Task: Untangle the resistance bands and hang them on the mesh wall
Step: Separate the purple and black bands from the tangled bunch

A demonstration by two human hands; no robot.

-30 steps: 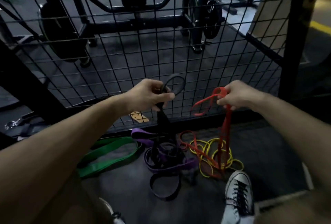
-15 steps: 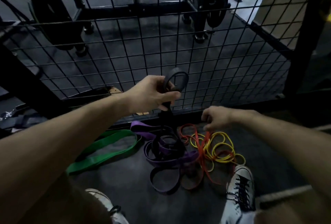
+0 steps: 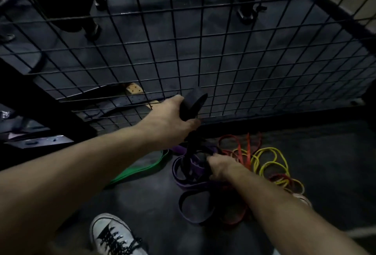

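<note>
Single head-worn view, looking steeply down, close over floor (image 3: pixel 142 199), facing mesh wall (image 3: pixel 223 55)

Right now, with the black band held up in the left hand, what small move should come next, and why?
Probably pull the purple band off the black band with the right hand. The left hand holds the black band's top loop up, but its lower part still runs into the purple coils on the floor, where the right hand already grips.

A person's left hand (image 3: pixel 173 120) grips a looped black band (image 3: pixel 193 104) raised in front of a black mesh wall (image 3: pixel 223 51). The right hand (image 3: pixel 221 168) reaches down into a tangle on the dark floor (image 3: pixel 325 173), gripping black and purple bands (image 3: pixel 183 175). Red bands (image 3: pixel 247 146) and yellow bands (image 3: pixel 270 163) lie to the right, a green band (image 3: pixel 140 170) to the left. A white sneaker (image 3: pixel 114 236) shows nearest.
</note>
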